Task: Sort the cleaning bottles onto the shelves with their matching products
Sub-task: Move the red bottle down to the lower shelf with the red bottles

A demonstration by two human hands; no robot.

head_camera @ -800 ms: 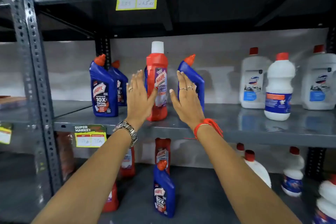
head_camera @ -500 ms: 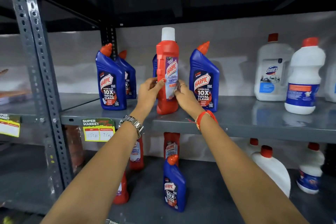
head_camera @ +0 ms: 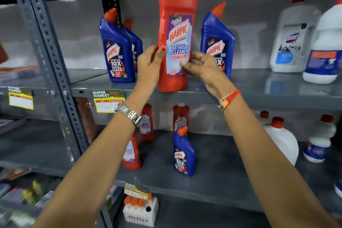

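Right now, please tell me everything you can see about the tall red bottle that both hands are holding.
The tall red plastic bottle has a white cap, partly cut off at the top of the picture, and a purple-and-pale-blue front label reading "Harpic Bathroom Cleaner". It stands upright with its base at the front edge of the grey metal upper shelf, between blue Harpic bottles. The left hand takes it on one side and the right hand on the other, in a two-handed grip at label height. Its cap looks closed.

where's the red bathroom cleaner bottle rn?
Head view, centre: the red bathroom cleaner bottle is held between the left hand and right hand, at the middle shelf front edge, between blue Harpic bottles.
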